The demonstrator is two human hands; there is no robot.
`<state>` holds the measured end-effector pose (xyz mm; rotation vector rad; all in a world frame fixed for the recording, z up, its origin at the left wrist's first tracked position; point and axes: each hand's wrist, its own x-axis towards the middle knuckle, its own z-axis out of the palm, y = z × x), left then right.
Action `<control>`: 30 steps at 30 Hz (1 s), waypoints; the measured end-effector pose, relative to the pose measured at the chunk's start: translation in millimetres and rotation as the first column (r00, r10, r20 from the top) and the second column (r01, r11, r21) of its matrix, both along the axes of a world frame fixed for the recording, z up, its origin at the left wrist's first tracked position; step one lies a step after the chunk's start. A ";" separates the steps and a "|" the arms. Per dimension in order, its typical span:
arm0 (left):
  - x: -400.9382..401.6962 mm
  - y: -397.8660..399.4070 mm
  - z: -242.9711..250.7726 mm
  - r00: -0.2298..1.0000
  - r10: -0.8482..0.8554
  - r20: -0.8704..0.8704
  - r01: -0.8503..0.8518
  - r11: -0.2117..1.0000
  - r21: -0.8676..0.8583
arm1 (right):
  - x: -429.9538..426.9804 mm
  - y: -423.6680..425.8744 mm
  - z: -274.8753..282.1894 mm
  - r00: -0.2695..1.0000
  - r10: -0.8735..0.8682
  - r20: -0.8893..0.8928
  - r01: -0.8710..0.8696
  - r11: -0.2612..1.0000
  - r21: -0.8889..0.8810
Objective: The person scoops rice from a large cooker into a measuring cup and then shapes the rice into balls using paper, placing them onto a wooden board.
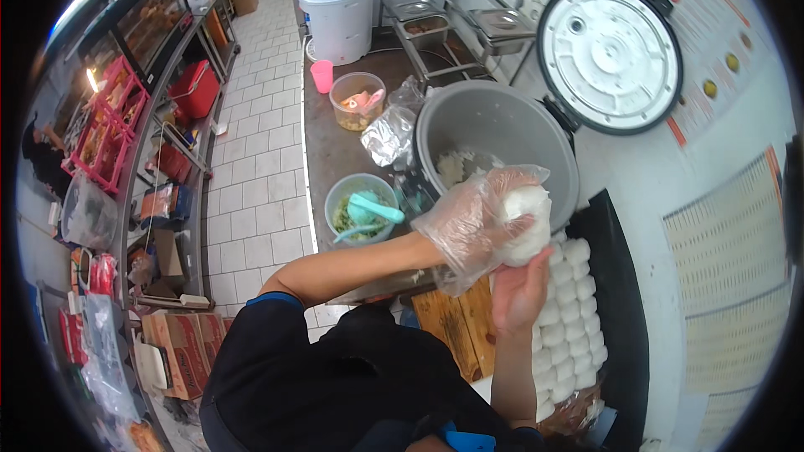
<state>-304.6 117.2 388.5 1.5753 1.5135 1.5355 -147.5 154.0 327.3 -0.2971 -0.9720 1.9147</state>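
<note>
A clear plastic glove covers my left hand [480,223], whose fingers wrap around a large lump of white rice [531,226]. Beneath it, my bare right hand [518,292] supports the lump's lower side with raised fingers. Both hands are over the near rim of an open rice cooker [512,116]. Some rice [453,166] lies at the bottom of its grey pot, partly hidden by the glove. Rows of white rice balls [571,329] sit packed together beside my right forearm, which hides some of them.
The cooker's lid [609,56] is raised against the wall. Left of the cooker are a bowl of green food [331,210] with turquoise utensils, crumpled foil [388,136], a tub [358,81] and a pink cup [322,77]. A water dispenser [336,22] stands behind. Another person [44,150] is far left.
</note>
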 end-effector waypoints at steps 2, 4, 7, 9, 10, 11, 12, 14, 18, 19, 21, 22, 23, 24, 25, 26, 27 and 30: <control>-49.0 3.8 8.0 0.995 -0.099 -0.009 0.098 0.992 -0.074 | -26.4 14.5 8.1 0.993 -0.078 0.090 0.070 0.993 0.093; -89.3 -0.7 7.9 0.961 -0.253 0.107 0.268 0.951 -0.154 | -53.9 15.7 18.5 0.930 -0.278 0.241 0.216 0.943 0.255; -160.7 -25.2 -35.4 0.842 -0.317 0.436 0.382 0.922 -0.066 | -96.1 -4.9 35.1 0.698 -0.459 0.550 -0.046 0.737 0.674; -200.0 -49.9 -75.2 0.908 -0.233 0.348 0.282 0.955 -0.097 | -135.6 -22.5 23.5 0.682 -0.569 0.459 -0.127 0.526 0.841; -220.2 -61.2 -94.5 0.934 -0.189 0.303 0.232 0.967 -0.110 | -155.6 -31.6 7.6 0.696 -0.537 0.478 -0.153 0.538 0.829; -228.3 -67.8 -111.9 0.927 -0.183 0.327 0.235 0.964 -0.126 | -173.0 -39.5 -17.0 0.709 -0.499 0.499 -0.182 0.554 0.812; -234.3 -75.2 -137.6 0.968 -0.005 0.250 0.084 0.948 -0.307 | -187.3 -44.4 -44.6 0.724 -0.490 0.485 -0.207 0.517 0.831; -232.5 -87.0 -194.2 0.973 0.173 0.151 -0.081 0.874 -0.479 | -212.7 -53.8 -80.9 0.754 -0.373 0.541 -0.247 0.602 0.760; -215.2 -95.7 -259.4 0.920 0.391 0.032 -0.350 0.856 -0.380 | -230.3 -46.2 -106.4 0.552 -0.410 0.726 -0.546 0.481 0.686; -218.3 -96.1 -261.6 0.887 0.455 -0.079 -0.453 0.825 -0.339 | -226.6 -44.7 -116.2 0.551 -0.404 0.731 -0.556 0.476 0.682; -222.8 -102.4 -264.4 0.873 0.488 -0.005 -0.457 0.815 -0.357 | -212.9 -44.8 -134.5 0.431 -0.554 0.712 -0.594 0.420 0.686; -220.9 -104.8 -267.3 0.842 0.509 0.180 -0.432 0.835 -0.341 | -207.4 -43.2 -139.6 0.432 -0.486 0.760 -0.593 0.481 0.645; -218.8 -107.5 -270.5 0.781 0.510 0.359 -0.412 0.854 -0.317 | -203.9 -43.8 -144.0 0.432 -0.477 0.765 -0.605 0.476 0.638; -218.0 -109.3 -274.9 0.775 0.517 0.363 -0.416 0.850 -0.324 | -202.1 -45.1 -145.5 0.425 -0.425 0.799 -0.613 0.514 0.599; -218.5 -110.1 -279.2 0.773 0.522 0.359 -0.410 0.844 -0.345 | -200.9 -46.8 -146.8 0.416 -0.372 0.830 -0.621 0.551 0.558; -218.8 -111.5 -283.2 0.772 0.527 0.355 -0.404 0.839 -0.366 | -201.5 -47.9 -148.1 0.411 -0.366 0.835 -0.627 0.550 0.551; -221.3 -112.7 -283.9 0.772 0.527 0.355 -0.402 0.838 -0.369 | -205.6 -48.1 -148.7 0.454 -0.404 0.794 -0.636 0.477 0.607; -228.0 -114.6 -281.4 0.682 0.537 0.497 -0.344 0.835 -0.430 | -216.9 -40.3 -163.5 0.525 -0.361 0.771 -0.580 0.511 0.634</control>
